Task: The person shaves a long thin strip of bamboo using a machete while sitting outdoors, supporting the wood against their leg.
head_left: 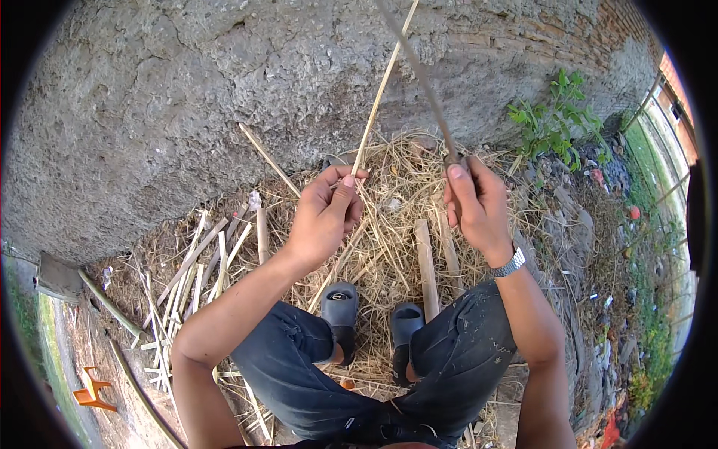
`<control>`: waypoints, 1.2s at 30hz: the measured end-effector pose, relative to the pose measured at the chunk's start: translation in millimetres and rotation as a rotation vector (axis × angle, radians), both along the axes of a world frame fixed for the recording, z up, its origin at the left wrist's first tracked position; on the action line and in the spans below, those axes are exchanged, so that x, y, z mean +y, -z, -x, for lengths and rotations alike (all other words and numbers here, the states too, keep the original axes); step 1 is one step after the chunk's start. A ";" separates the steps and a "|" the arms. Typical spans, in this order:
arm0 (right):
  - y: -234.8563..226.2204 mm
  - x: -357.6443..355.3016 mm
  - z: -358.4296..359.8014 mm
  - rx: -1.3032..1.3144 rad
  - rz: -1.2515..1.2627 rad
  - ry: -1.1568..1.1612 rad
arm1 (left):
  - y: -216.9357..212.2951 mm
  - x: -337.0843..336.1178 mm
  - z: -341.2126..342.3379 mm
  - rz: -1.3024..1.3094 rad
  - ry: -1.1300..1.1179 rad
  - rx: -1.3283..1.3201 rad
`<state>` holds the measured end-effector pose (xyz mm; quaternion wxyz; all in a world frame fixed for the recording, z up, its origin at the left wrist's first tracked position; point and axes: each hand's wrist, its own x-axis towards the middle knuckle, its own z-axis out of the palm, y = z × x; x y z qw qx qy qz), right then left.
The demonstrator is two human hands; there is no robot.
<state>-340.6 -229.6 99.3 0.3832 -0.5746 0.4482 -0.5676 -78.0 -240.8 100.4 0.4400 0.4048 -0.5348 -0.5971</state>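
My left hand (326, 208) is closed, with thumb and fingers pinching a long pale strip of split bamboo (381, 90). The strip rises from my fingers toward the wall, and a pale length also shows below the hand. Closed round a dark handle, my right hand (476, 196) holds a knife (428, 82) with a long, narrow-looking blade. That blade points up and leftward and crosses the strip near the top of the view. Whether the two touch I cannot tell. Pale shavings (385, 224) lie heaped below both hands, between my feet and the wall.
A rough grey wall (187, 97) stands close ahead. Several split sticks (187, 262) lie at the left, and a wooden piece (426, 269) rests by my right foot. A leafy plant (557, 112) grows at the wall's right. An orange plastic chair (93, 389) shows far left.
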 end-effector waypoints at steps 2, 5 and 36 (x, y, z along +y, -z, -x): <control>3.7 -2.1 -1.2 0.537 0.278 0.111 | -5.3 4.3 3.9 0.011 -0.011 -0.016; 4.6 0.1 -11.5 0.711 0.344 0.093 | -7.0 9.7 2.1 -0.054 -0.020 0.057; 10.0 12.9 -0.8 0.791 0.399 0.048 | -16.1 16.4 -16.6 -0.343 0.115 0.322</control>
